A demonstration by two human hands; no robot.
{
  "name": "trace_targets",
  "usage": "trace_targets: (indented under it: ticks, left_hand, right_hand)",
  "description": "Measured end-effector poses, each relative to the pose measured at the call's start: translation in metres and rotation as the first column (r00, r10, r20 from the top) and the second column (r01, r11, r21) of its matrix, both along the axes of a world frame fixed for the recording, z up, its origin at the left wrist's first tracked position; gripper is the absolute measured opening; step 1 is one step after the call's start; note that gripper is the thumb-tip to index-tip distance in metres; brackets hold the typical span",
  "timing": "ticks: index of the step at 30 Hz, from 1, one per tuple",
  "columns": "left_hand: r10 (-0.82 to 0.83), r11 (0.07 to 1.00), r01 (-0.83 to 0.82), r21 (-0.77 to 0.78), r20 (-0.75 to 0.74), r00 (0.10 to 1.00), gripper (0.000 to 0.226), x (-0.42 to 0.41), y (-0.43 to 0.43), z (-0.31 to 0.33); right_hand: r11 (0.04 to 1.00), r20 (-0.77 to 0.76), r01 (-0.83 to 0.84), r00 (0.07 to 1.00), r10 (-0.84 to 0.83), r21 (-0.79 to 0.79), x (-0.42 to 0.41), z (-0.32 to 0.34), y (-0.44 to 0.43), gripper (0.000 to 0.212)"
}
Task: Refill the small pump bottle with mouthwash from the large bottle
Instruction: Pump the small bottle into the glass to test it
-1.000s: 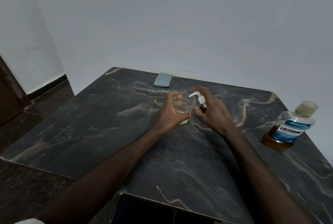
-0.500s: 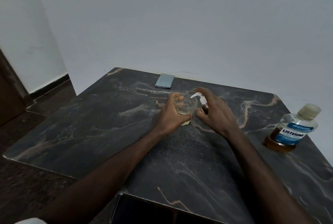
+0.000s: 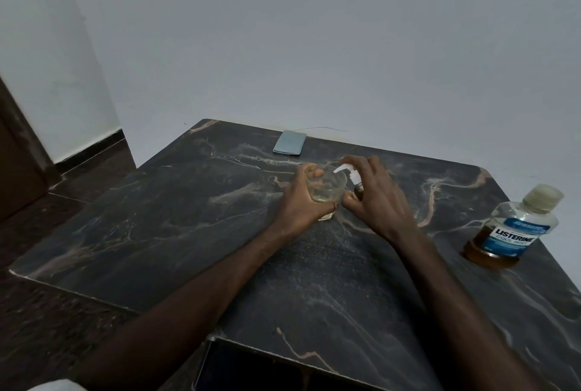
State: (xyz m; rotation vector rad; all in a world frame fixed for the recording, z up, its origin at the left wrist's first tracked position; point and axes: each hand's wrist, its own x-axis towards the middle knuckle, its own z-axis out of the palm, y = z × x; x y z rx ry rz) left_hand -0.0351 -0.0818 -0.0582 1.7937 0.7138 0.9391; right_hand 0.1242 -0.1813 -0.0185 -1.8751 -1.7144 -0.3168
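My left hand (image 3: 301, 202) wraps around a small clear glass (image 3: 327, 191) that stands on the dark marbled tabletop (image 3: 188, 217), with a little pale liquid at its bottom. Just beside it, my right hand (image 3: 380, 198) curls around the small pump bottle (image 3: 352, 175), thumb low and fingers over the top. The bottle's white nozzle points over the glass rim. The large bottle (image 3: 511, 230) of mouthwash stands capped, well off to the right of my right hand, amber liquid low inside. A phone (image 3: 289, 143) lies beyond both hands, near the far edge.
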Motion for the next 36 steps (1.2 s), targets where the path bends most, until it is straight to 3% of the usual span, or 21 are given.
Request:
trace_targets:
  ticks: [7,12,17,21,24,29,32,36]
  left_hand:
    - [-0.006,1.0,0.006,-0.01,0.005,1.0,0.088,0.001,0.001,-0.001]
    - [-0.001,1.0,0.001,0.003,-0.006,1.0,0.09,0.001,0.002,-0.002]
    - [0.011,1.0,-0.011,0.012,-0.018,1.0,0.089,0.001,0.004,-0.005]
    - [0.039,0.998,-0.037,0.048,-0.043,0.998,0.09,0.001,0.003,-0.005]
    - [0.091,0.991,-0.082,0.101,-0.087,0.992,0.092,0.0,0.004,-0.005]
    - [0.201,0.976,-0.189,0.106,-0.119,0.972,0.103,0.003,0.012,-0.001]
    - [0.257,0.964,-0.245,0.104,-0.125,0.958,0.108,0.007,0.019,0.005]
    - [0.251,0.968,-0.248,0.043,-0.132,0.959,0.088,0.022,0.034,0.009]
  right_hand:
    - [1.0,-0.014,0.003,1.0,-0.003,-0.018,-0.002,0.002,-0.001,0.045]
    - [1.0,-0.006,0.028,1.0,-0.028,-0.012,-0.003,0.002,-0.001,0.058]
    - [1.0,-0.006,0.025,1.0,-0.025,0.007,-0.003,0.0,0.0,0.049]
    - [0.991,-0.173,0.045,0.985,-0.023,0.123,0.002,-0.006,0.001,0.072]
    - [0.982,-0.386,0.025,0.921,0.051,0.19,0.005,-0.008,0.002,0.085]
    - [0.987,-0.613,-0.026,0.781,0.119,0.159,0.009,-0.015,-0.003,0.046]
    - [0.989,-0.685,-0.075,0.715,0.142,0.127,0.01,-0.015,-0.005,0.043]
    - [0.988,-0.752,-0.128,0.642,0.151,0.089,0.008,-0.011,-0.009,0.047]
